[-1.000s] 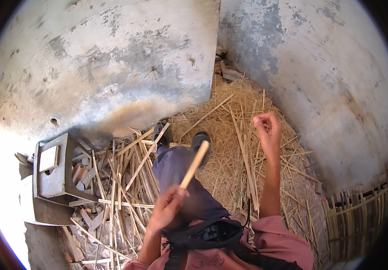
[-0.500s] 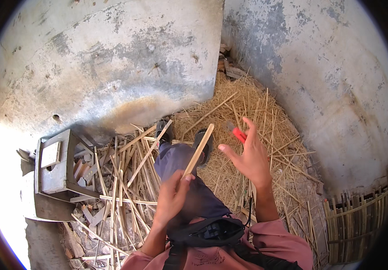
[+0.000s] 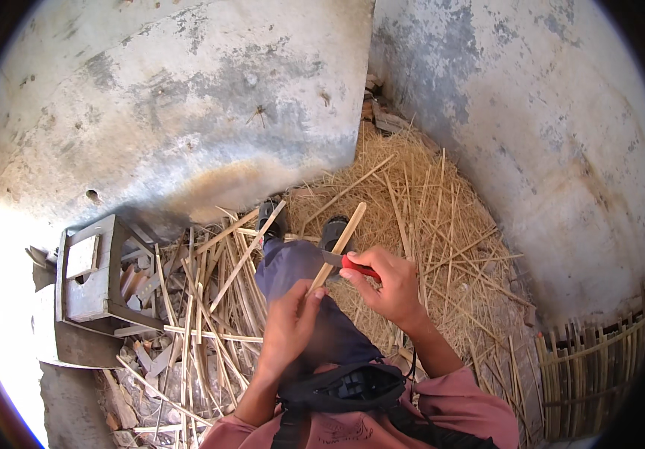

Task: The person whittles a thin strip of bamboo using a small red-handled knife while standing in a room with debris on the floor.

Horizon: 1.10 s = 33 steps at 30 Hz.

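At left, loose, long, pale wooden strips lie piled, seemingly cut already. The left grip pinches one flat, pale wooden piece. The grey blade of a red-handled knife lies across it; the right grip is folded around the handle. This piece looks unfinished.

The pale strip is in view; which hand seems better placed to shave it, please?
Probably the right hand: it grips the red-handled knife, blade at the pale strip, whose near end the left hand holds.

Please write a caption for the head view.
Left hand grips a pale strip; right hand holds a red-handled knife across it.
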### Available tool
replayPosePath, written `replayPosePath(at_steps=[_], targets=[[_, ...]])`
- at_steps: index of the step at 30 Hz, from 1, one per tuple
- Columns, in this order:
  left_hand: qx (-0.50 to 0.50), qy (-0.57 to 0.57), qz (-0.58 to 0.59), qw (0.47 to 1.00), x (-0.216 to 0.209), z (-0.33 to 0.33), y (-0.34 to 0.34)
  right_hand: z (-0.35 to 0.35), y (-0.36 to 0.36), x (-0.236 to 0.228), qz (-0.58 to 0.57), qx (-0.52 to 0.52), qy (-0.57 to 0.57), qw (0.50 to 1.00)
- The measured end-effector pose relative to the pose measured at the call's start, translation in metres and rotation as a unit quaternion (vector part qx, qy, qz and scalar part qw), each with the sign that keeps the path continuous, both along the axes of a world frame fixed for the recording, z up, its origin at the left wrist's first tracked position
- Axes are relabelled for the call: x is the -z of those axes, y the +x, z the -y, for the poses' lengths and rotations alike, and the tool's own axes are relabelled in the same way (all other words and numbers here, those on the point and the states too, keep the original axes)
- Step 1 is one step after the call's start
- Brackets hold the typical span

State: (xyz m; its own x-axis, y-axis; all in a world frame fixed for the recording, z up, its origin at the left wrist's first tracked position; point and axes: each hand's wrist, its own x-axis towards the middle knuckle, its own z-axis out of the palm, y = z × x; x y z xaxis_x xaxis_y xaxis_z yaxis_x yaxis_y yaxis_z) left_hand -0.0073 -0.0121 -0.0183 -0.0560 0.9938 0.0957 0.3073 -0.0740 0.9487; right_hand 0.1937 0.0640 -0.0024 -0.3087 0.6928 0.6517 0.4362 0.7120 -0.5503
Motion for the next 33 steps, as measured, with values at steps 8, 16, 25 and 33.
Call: replayPosePath(at_steps=[8, 16, 25, 33], targets=[[-0.039, 0.033, -0.022, 0.998, -0.012, 0.001, 0.007, 0.0, -0.005, 0.002, -0.007, 0.035, 0.059, 0.998], [-0.066, 0.048, -0.039, 0.996, -0.024, 0.006, 0.012, 0.001, -0.003, -0.004, -0.004, 0.05, 0.072, 0.996], [-0.082, 0.095, -0.062, 0.99, -0.015, 0.004, 0.011, -0.005, -0.002, -0.005, -0.016, 0.062, 0.078, 0.995], [-0.078, 0.068, -0.096, 0.99, 0.011, 0.026, -0.011, -0.085, 0.084, 0.001, -0.071, 0.362, -0.031, 0.929]])
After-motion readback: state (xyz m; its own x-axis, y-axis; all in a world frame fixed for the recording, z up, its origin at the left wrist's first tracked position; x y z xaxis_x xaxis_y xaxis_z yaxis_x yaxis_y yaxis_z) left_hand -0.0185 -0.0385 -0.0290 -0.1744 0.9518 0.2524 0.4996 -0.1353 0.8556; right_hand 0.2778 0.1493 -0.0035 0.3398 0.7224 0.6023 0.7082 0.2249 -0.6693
